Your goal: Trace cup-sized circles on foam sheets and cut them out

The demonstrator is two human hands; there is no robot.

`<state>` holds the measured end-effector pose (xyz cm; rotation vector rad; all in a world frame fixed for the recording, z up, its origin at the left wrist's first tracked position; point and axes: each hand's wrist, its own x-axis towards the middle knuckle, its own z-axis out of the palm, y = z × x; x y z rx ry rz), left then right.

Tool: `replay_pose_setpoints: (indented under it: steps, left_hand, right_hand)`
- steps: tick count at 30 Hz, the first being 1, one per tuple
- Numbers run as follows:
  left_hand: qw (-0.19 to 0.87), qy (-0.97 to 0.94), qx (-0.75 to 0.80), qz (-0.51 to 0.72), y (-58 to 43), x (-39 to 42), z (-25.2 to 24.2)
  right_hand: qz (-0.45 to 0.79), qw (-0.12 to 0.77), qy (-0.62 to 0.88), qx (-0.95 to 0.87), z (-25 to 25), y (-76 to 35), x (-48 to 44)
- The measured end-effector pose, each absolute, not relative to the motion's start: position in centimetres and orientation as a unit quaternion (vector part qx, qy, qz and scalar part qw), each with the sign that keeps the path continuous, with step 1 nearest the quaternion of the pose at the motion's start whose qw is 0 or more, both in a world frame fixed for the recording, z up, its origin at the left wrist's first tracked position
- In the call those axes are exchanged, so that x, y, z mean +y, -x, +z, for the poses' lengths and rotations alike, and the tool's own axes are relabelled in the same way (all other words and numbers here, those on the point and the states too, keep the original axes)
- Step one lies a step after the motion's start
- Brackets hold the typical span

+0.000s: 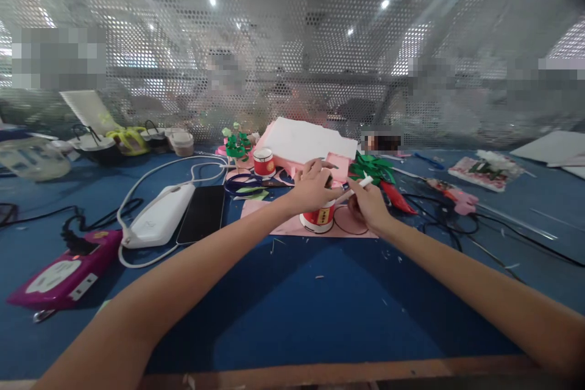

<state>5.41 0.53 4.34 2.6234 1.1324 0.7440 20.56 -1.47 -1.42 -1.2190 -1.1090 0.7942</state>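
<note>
My left hand (pixel 313 186) rests on top of a small red and white paper cup (pixel 319 219), fingers curled over its rim and holding it down. The cup stands upside down on a pink sheet (pixel 292 226) that bears a drawn black circle (pixel 350 220). My right hand (pixel 369 204) is closed around a white pen (pixel 364 183), its tip close to the cup. A second red and white cup (pixel 264 163) stands behind, near a pink and white foam block (pixel 305 141).
A white power bank (pixel 158 223) with cable and a black phone (pixel 202 213) lie at left on the blue table (pixel 292 311). A magenta device (pixel 61 277) sits at far left. Green paper leaves (pixel 372 167), scissors (pixel 244 184) and black cables (pixel 457 219) surround the work. Perforated screen behind.
</note>
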Motion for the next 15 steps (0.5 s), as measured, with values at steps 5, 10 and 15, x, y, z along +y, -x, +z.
replay_pose_setpoints:
  steps: [5,10,15]
  left_hand:
    - [0.148,-0.880,0.379,0.244,-5.3,0.7,4.4]
    - [0.154,-0.884,0.371,0.237,-5.2,1.0,4.0]
    - [0.141,-0.885,0.368,0.248,-5.2,1.2,3.8]
  right_hand:
    - [0.065,0.664,0.495,-0.558,-0.5,-21.4,-6.6]
    - [-0.219,0.372,0.301,-0.850,0.0,-19.3,-13.0]
    - [-0.157,0.218,0.372,-0.888,-0.8,-13.7,-13.7]
